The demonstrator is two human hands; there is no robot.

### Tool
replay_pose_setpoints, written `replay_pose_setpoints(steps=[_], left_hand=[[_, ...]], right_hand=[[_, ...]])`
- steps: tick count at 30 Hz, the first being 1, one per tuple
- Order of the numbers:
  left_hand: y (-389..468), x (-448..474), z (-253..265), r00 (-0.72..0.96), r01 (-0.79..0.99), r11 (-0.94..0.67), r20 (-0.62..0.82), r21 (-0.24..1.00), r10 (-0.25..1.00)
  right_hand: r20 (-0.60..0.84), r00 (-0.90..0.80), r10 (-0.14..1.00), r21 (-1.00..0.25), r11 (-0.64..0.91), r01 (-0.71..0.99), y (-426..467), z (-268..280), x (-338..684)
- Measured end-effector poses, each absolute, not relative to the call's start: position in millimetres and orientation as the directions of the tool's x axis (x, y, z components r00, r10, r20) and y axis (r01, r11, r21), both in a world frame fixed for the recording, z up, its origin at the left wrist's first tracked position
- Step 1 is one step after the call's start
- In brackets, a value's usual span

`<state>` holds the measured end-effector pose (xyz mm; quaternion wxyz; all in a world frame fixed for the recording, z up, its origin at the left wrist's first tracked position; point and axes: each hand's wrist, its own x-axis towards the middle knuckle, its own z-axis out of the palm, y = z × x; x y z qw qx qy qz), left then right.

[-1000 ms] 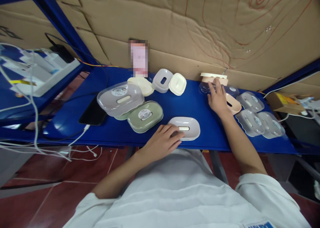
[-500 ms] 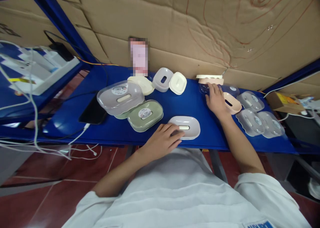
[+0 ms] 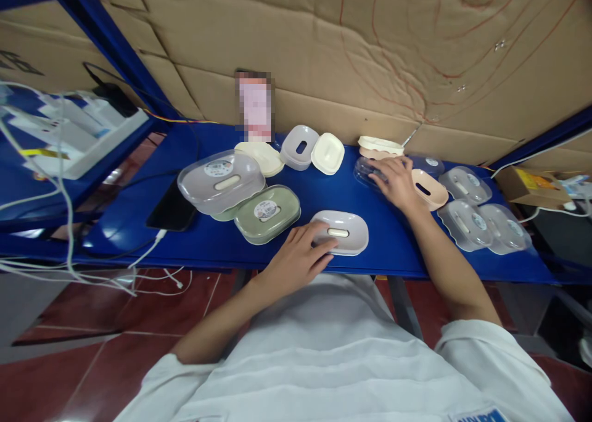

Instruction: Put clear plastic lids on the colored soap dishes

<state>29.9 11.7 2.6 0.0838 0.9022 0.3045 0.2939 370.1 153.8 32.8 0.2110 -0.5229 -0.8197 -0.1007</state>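
A lavender oval soap dish (image 3: 354,234) with a pale slotted centre lies near the table's front edge. My left hand (image 3: 303,252) holds it at its left side, fingers over the rim and thumb at the near edge. Farther right, my right hand (image 3: 398,178) grips a clear plastic lid (image 3: 365,170), partly hidden under the fingers. Just right of that hand sits a peach soap dish (image 3: 432,190) with a dark slot. Behind it a cream dish (image 3: 382,145) rests on a peach one against the cardboard.
To the left are a lidded lavender dish (image 3: 222,181), a green lidded dish (image 3: 268,215) and a black phone (image 3: 171,209) on a cable. Several clear lids (image 3: 465,224) lie at the right. A blurred screen (image 3: 255,107) leans on the cardboard wall (image 3: 296,52).
My right hand has shifted slightly, and the clear lid under it has moved left. My left hand stays at the lavender dish.
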Motion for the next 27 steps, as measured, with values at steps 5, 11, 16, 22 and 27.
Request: replay_pose_setpoints(steps=[5,11,16,22,27], left_hand=[[13.2,30.9,-4.8,0.540,0.496,-0.749,0.519,0.439,0.662],[14.1,28.7,-3.2,0.521,0.483,-0.718,0.494,0.502,0.696],[14.5,29.4,-1.0,0.479,0.527,-0.655,0.448,0.541,0.755],[16.9,32.7,-7.9,0.422,0.496,-0.607,0.439,0.621,0.793],[19.6,32.4,-16.5,0.380,0.432,-0.573,0.435,0.696,0.816]], right_hand=[[0.391,-0.579,0.715,-0.092,0.657,0.749,125.9,32.9,330.5],[0.295,-0.602,0.742,-0.166,0.660,0.732,119.9,32.0,323.4],[0.458,-0.545,0.702,-0.298,0.699,0.650,111.7,42.6,319.3],[0.588,-0.602,0.540,-0.005,0.747,0.665,88.2,43.5,312.5],[0.587,-0.630,0.509,-0.073,0.808,0.584,59.3,35.1,309.0]])
